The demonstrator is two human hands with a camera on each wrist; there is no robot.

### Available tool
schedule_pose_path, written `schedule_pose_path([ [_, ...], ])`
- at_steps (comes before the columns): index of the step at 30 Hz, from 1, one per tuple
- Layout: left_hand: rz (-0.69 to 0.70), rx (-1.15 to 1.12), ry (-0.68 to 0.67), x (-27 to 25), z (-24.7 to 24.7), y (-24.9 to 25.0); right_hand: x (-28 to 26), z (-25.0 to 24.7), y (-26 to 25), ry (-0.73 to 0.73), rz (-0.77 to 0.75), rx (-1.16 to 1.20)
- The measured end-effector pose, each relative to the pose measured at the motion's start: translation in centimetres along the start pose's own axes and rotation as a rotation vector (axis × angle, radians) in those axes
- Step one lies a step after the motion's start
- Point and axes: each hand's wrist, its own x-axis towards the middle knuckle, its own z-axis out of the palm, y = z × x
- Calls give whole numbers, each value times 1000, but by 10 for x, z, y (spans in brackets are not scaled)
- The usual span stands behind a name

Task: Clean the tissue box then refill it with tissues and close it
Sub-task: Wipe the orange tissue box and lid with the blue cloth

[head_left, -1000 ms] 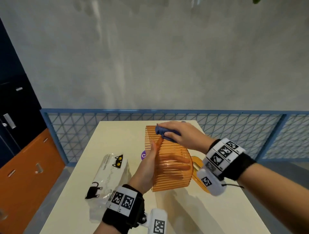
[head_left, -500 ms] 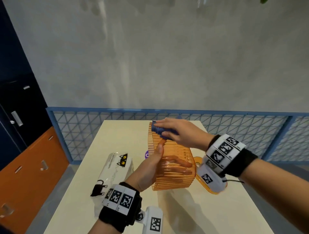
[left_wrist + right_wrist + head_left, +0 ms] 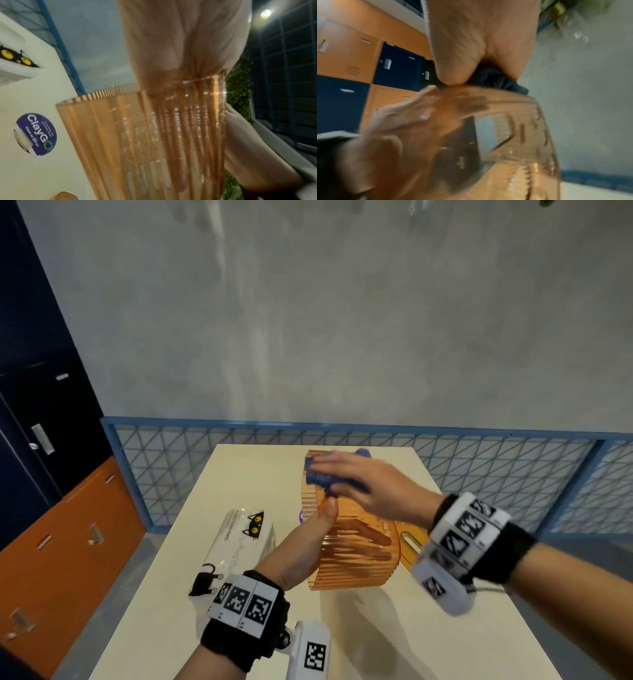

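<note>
An orange see-through ribbed tissue box (image 3: 356, 563) is held tilted above the table, its open side facing left. My left hand (image 3: 308, 542) grips its wall, fingers inside and thumb outside. My right hand (image 3: 370, 484) holds a blue cloth (image 3: 318, 474) against the box's upper far edge. In the left wrist view the box (image 3: 137, 135) fills the middle under my left hand (image 3: 180, 40). The right wrist view shows the dark cloth (image 3: 496, 79) pinched under my right hand (image 3: 479, 40) on the box (image 3: 505, 135). A white tissue pack (image 3: 236, 546) with cat prints lies to the left.
The orange lid (image 3: 409, 546) lies flat on the cream table (image 3: 411, 628) behind the box, to the right. A purple round sticker (image 3: 36, 134) is on the tabletop between pack and box. A blue mesh fence (image 3: 513, 474) runs behind the table; lockers (image 3: 51, 508) stand at left.
My right hand has slid the blue cloth leftward along the box's top edge to its far corner. My left hand keeps the same grip on the box.
</note>
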Motion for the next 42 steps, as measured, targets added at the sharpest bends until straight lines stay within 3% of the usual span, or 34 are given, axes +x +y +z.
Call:
schedule_pose_path([
  [4,5,68,19,-9,4,-5,-36,24,-17,42,-35,93],
  [8,-51,223,-61,-18,11,-12,-30,11,-5,7,-42,115],
  [12,-30,365,-134,-27,11,-7,-3,-14,23,59,224,91],
  [15,1,318,-95,-29,7,-2,-4,-19,34,74,336,299],
  [19,46,193,61,-26,-2,14,-19,-8,24,200,227,255],
  [24,149,302,216,-19,-14,30,-32,23,-17,209,-78,-157],
  [26,169,333,241,-24,-14,26,-26,23,-22,188,-144,-163],
  [28,174,346,237,-29,-12,21,-12,11,-19,127,-118,8],
  [33,193,413,131,-39,-3,23,28,-21,3,-71,223,273],
  [34,195,408,130,-40,-4,24,27,-21,1,-56,207,268],
  [38,190,340,227,-36,-16,22,5,1,-26,80,-102,238],
  [40,193,385,234,-37,-17,20,6,11,-27,113,-119,255],
  [42,213,462,193,-40,-15,21,17,8,-18,118,-19,319],
])
